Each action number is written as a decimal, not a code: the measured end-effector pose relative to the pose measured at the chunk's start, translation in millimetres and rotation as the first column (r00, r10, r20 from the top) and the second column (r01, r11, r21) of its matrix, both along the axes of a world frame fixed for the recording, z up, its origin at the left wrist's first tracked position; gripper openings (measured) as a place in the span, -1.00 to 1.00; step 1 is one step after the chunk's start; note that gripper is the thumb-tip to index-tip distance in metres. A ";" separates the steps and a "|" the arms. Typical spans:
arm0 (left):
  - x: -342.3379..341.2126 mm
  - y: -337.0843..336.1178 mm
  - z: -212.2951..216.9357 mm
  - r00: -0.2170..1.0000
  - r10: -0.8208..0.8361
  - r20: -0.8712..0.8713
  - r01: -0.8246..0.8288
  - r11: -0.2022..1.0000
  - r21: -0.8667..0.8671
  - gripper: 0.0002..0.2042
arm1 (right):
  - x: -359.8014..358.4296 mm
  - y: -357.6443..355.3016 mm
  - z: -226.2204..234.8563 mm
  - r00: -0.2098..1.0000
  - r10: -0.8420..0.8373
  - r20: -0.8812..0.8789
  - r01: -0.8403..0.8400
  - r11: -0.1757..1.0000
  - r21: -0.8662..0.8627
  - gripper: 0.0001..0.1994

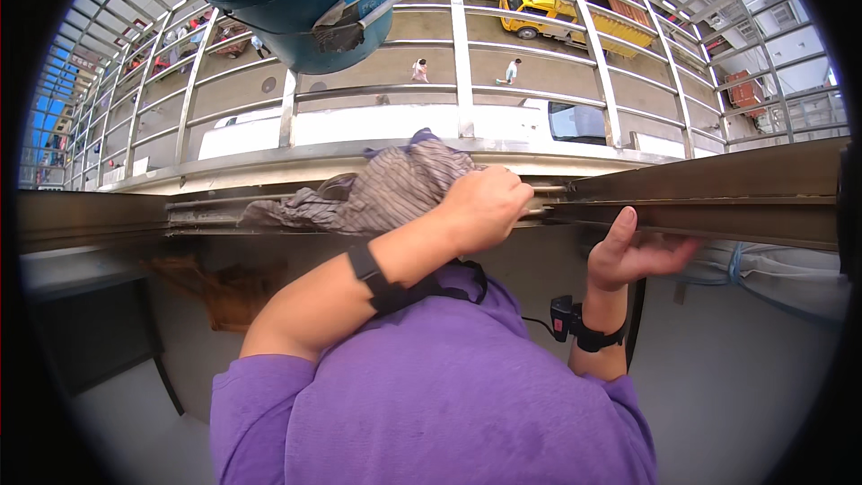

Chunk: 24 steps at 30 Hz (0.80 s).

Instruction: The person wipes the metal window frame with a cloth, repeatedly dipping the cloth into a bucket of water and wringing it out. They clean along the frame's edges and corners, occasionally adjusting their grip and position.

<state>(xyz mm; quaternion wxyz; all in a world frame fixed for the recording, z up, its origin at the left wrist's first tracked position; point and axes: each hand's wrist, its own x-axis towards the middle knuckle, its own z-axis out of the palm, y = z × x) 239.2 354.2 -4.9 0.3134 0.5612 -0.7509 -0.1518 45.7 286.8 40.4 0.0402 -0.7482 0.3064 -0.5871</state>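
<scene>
My left hand [489,207] is closed on a grey-brown striped cloth [395,184], with its fingertips hidden. Bunched up, the cloth lies across the metal window track [211,207] and spreads to the left of the hand. Thumb raised and fingers stretched to the right, my right hand [636,256] is beside the lower edge of the dark metal window frame [718,202]. Whether it touches the frame I cannot tell.
A teal bucket [305,9] with a torn label is beyond the sill, at upper left. Metal safety bars [460,45] enclose the outside of the window. Far below, a yellow truck [548,4] and several people are on the street. Blue-tied pale fabric [763,274] hangs at right.
</scene>
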 end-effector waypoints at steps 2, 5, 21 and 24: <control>-12.9 -0.9 -10.6 0.982 0.044 0.185 -0.043 0.999 -0.014 -0.91 | 1.1 3.6 9.5 1.000 -0.004 -0.006 0.004 1.000 -0.010 -0.28; 10.1 30.2 -11.4 0.954 0.203 0.219 -0.238 0.960 0.146 -0.93 | -0.2 11.2 23.1 0.995 0.054 0.085 -0.039 0.984 -0.176 -0.58; 137.4 123.9 80.1 0.843 0.527 -0.110 -0.522 0.850 0.072 -0.81 | 101.1 40.0 -62.5 0.819 0.462 -0.339 -0.347 0.871 0.349 -0.89; 104.6 99.0 6.7 0.913 0.404 0.063 -0.400 0.914 -0.065 -0.86 | 117.2 42.9 -77.8 0.807 0.369 -0.461 -0.245 0.920 0.307 -0.91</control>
